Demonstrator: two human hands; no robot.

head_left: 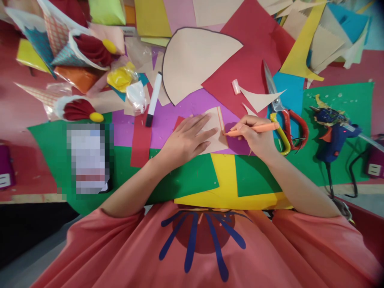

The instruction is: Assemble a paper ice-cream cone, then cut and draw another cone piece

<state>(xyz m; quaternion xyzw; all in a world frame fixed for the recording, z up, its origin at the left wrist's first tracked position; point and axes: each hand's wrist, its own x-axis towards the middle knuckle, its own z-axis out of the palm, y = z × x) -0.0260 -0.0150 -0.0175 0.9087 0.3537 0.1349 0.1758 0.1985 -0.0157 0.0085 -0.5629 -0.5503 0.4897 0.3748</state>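
My left hand [192, 136] lies flat, fingers spread, on a small cream piece of paper [213, 124]. Orange lines run along the right side of that piece. In a pinch, my right hand [255, 136] holds an orange marker [261, 127], its tip touching the paper near these lines. Purple paper [192, 100] lies under the cream piece. Just right of my right hand are scissors [289, 128] with red and yellow handles. A small pale pink cap-like piece [235, 87] and pointed cream scraps [261, 100] lie beyond it.
A large cream cone-shaped cutout [195, 60] lies at the back beside a white marker [154, 99]. Paper ice-cream cones [81, 52] and bagged clay [121, 76] sit at left, above a blurred phone [88, 160]. A blue glue gun [333, 140] with a cord rests at right.
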